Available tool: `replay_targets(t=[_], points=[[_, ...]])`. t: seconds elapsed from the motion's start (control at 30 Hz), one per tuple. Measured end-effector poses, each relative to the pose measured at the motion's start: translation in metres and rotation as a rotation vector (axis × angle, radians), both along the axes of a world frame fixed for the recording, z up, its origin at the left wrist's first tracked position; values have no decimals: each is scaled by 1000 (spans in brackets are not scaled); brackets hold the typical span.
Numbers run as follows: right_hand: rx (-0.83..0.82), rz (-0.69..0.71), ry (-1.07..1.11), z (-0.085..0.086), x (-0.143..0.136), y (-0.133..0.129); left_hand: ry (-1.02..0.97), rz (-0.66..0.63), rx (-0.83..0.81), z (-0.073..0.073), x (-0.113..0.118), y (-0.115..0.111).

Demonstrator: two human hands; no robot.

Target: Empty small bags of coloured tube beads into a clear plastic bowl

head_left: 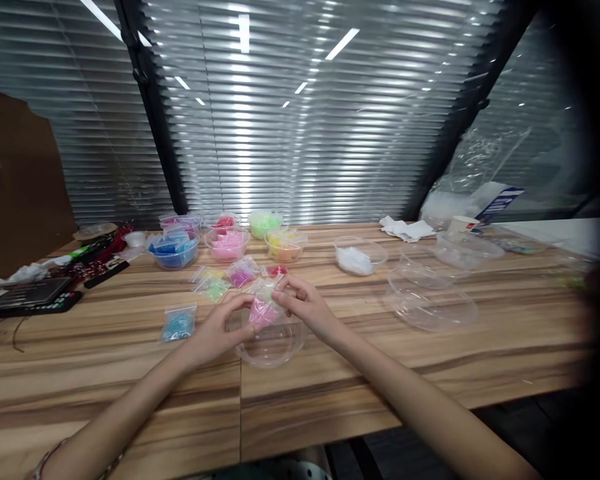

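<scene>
Between both hands is a small clear zip bag of pink beads [263, 313], held above a clear plastic bowl [270, 360]. My left hand [221, 328] pinches the bag's left side with thumb and fingers. At its upper right, my right hand [305, 303] has closed fingers on the bag's edge. Something pale green shows just behind the bag; whether it is part of it I cannot tell. Nearby lie a bag of blue beads [179, 324], a purple bag [242, 272], a green bag [215, 288] and a small red bag [274, 271].
Bowls with blue [174, 250], pink [227, 244], green [265, 224] and yellow-orange [285, 245] contents stand at the back. To the right are a bowl with white contents [357, 259], clear bowls [433, 308] and white tissues [407, 229]. A black keyboard [55, 303] lies left.
</scene>
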State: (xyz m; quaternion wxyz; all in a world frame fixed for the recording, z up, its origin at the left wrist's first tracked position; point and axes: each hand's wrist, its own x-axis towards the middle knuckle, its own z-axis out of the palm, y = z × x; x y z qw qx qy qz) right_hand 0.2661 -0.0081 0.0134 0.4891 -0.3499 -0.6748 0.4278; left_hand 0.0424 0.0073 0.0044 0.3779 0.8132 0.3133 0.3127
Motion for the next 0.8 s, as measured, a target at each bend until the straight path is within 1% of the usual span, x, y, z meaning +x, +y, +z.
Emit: replay_targets(t=[0.27, 0.47, 0.8], points=[[-45, -7, 87, -7, 0, 1, -28, 5, 5, -2, 1, 2], [-70, -10, 127, -10, 0, 0, -77, -19, -30, 1, 3, 2], [-79, 46, 166, -10, -2, 0, -117, -54, -58, 0, 0, 4]])
